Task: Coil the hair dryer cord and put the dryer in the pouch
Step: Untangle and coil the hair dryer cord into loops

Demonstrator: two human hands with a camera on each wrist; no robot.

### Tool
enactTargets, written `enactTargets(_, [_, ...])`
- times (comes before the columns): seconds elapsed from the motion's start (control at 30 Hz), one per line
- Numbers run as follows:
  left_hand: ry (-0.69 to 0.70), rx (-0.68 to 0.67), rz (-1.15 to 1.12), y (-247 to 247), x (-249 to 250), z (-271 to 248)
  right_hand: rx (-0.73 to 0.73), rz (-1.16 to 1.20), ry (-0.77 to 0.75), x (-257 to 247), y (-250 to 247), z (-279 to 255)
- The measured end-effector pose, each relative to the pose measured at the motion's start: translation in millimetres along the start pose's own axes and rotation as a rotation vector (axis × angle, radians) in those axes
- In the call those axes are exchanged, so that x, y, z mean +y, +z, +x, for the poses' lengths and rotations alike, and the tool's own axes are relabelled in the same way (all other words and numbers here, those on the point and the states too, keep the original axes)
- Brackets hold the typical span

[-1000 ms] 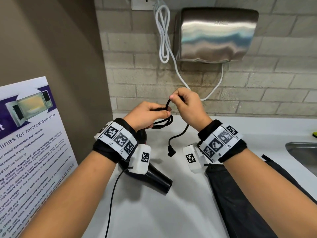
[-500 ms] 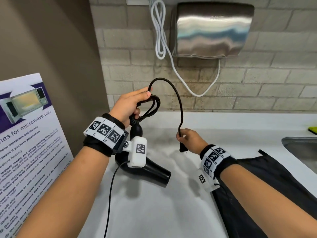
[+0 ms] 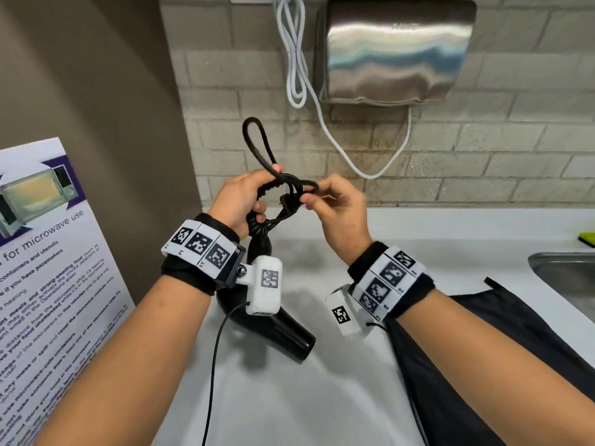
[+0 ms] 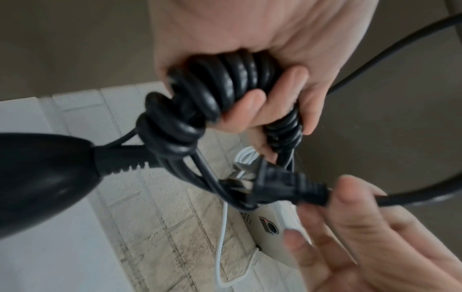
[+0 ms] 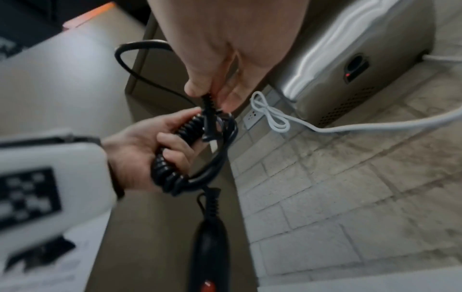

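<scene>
The black hair dryer (image 3: 280,333) hangs by its cord above the white counter (image 3: 289,397), nozzle pointing right. My left hand (image 3: 244,201) grips the bundled black cord (image 4: 225,87), its spiral turns wrapped by my fingers. My right hand (image 3: 335,207) pinches the plug (image 4: 282,187) at the cord's end, right beside the bundle. A loose loop of cord (image 3: 257,143) stands up above both hands. The black pouch (image 3: 467,365) lies flat on the counter under my right forearm. In the right wrist view the dryer handle (image 5: 210,247) with a red switch hangs below the bundle.
A steel hand dryer (image 3: 392,49) with a white cable (image 3: 296,59) is fixed to the brick wall behind. A microwave poster (image 3: 42,284) leans at the left. A sink (image 3: 566,278) is at the right edge, with a yellow-green thing (image 3: 587,238) behind it.
My right hand rose from near the counter with the plug and came up to the bundle in my left hand. The long cord arc has shrunk to a small upright loop.
</scene>
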State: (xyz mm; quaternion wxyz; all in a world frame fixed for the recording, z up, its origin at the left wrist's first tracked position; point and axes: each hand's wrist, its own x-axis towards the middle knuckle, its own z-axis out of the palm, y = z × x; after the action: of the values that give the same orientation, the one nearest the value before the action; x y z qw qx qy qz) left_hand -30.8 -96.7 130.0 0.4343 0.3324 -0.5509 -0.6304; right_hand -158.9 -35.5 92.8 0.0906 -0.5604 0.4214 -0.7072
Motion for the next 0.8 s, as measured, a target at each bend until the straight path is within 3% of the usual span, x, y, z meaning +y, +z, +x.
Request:
enactTargets(0.1, [-0.009,-0.103,0.050,-1,1,-3,-0.097,-0.285,-0.116,11,6,-1])
enactTargets(0.23, [-0.005,-0.192,0.076,-1,-1,-4,0.000,-0.409,-0.266,24,21,-1])
enactTargets(0.33, [0.056,-0.243,0.092,0,-5,-4,-0.039,-0.185,-0.111,25,31,7])
enactTargets(0.43, [-0.020,-0.200,0.003,-4,-2,-5,-0.200,-0.163,0.049,22,25,9])
enactTargets(0.6, [-0.061,-0.085,-0.159,-18,4,-2,-0.427,-0.620,0.024,53,-26,-5])
enactTargets(0.67, [-0.074,-0.045,-0.189,-23,4,-2,-0.437,-0.760,0.130,74,-52,-13])
enactTargets(0.8, [-0.062,-0.098,-0.055,-11,0,-7,-0.550,-0.864,0.348,93,-73,-20])
